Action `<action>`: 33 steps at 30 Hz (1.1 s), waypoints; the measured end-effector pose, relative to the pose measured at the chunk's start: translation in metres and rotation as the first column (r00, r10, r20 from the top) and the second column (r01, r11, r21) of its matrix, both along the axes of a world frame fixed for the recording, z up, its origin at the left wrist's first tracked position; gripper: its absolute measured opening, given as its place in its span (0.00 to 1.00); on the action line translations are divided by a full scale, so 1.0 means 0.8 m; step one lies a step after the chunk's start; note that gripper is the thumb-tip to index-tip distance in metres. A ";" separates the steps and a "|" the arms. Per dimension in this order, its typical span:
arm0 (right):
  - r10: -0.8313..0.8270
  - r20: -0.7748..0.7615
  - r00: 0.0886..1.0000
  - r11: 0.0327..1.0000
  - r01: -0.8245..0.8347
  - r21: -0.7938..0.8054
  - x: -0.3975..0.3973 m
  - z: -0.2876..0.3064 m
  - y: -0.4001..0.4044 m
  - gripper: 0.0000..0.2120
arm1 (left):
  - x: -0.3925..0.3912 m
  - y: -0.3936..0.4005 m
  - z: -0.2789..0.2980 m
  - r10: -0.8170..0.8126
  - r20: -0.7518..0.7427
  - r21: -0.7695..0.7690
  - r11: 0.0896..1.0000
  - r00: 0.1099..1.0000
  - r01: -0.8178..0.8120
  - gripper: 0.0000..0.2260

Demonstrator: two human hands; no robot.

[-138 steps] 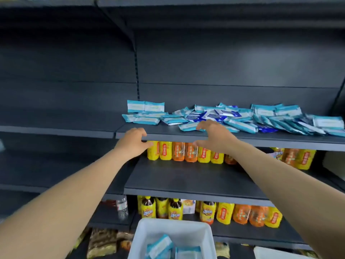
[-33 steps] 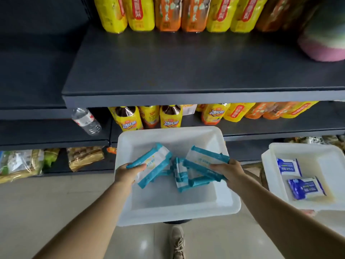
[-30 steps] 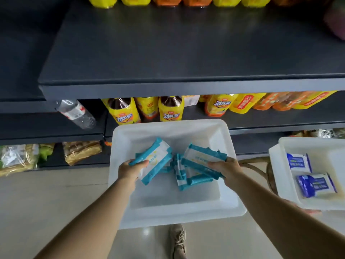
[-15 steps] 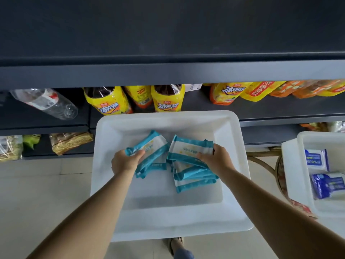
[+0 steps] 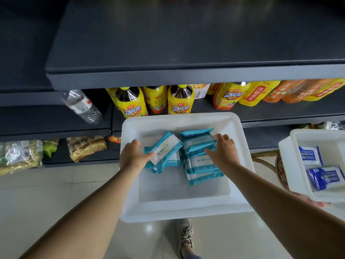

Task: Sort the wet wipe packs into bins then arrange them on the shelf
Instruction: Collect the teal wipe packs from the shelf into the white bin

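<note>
A dark grey shelf (image 5: 168, 43) filled the upper part of the view, its top board bare and its front edge running across above a lower tier. On that lower tier stood yellow iced-tea bottles (image 5: 130, 104) with dark contents, and further right lay yellow and orange drink packs (image 5: 261, 94) on their sides; a clear water bottle (image 5: 82, 107) leaned at the left. Below, on the lowest tier at the left, lay gold and green snack bags (image 5: 85, 146). A pale tiled floor (image 5: 46, 202) spread beneath everything. In the middle sat a white plastic bin (image 5: 186, 208), and inside it lay the teal-and-white wet wipe packs (image 5: 201, 161), some stacked toward the right and far side, others slanting at the left. A second white bin (image 5: 296, 165) stood at the right edge, holding blue-and-white wipe packs (image 5: 324, 176). Both forearms reached down into the middle bin. The left hand (image 5: 133, 156) gripped the near end of a slanted teal pack (image 5: 166, 146), thumb on top. The right hand (image 5: 224, 152) lay over the right stack with fingers curled round its edge, thumb pressing the top pack. A grey laced shoe (image 5: 184, 236) showed on the floor just below the bin.
</note>
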State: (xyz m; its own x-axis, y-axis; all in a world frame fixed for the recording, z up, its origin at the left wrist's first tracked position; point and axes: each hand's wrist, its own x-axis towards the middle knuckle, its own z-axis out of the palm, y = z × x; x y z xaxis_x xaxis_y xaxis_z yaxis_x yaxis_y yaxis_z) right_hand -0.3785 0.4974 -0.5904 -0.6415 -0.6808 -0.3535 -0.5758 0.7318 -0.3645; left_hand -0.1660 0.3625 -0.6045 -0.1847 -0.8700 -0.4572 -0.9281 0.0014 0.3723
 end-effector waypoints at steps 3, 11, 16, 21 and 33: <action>0.068 -0.059 0.996 0.998 -0.069 -0.008 0.028 0.047 0.008 0.24 | 0.027 0.002 0.053 -0.137 -0.014 -0.086 0.987 0.991 0.135 0.27; 0.185 -0.224 0.957 0.967 -0.218 -0.134 0.126 0.239 0.023 0.28 | 0.125 0.011 0.258 -0.418 0.118 -0.354 0.830 0.901 0.431 0.24; 0.222 -0.380 0.898 0.909 -0.332 -0.253 0.184 0.396 0.017 0.27 | 0.171 0.016 0.407 -0.452 0.094 -0.496 0.751 0.887 0.435 0.23; 0.213 -0.529 0.821 0.867 -0.409 -0.285 0.221 0.543 0.013 0.29 | 0.210 0.019 0.546 -0.465 0.117 -0.629 0.649 0.877 0.428 0.24; 0.117 -0.577 0.808 0.791 -0.428 -0.437 0.216 0.703 -0.062 0.26 | 0.243 -0.075 0.712 -0.329 -0.003 -0.743 0.633 0.944 0.218 0.25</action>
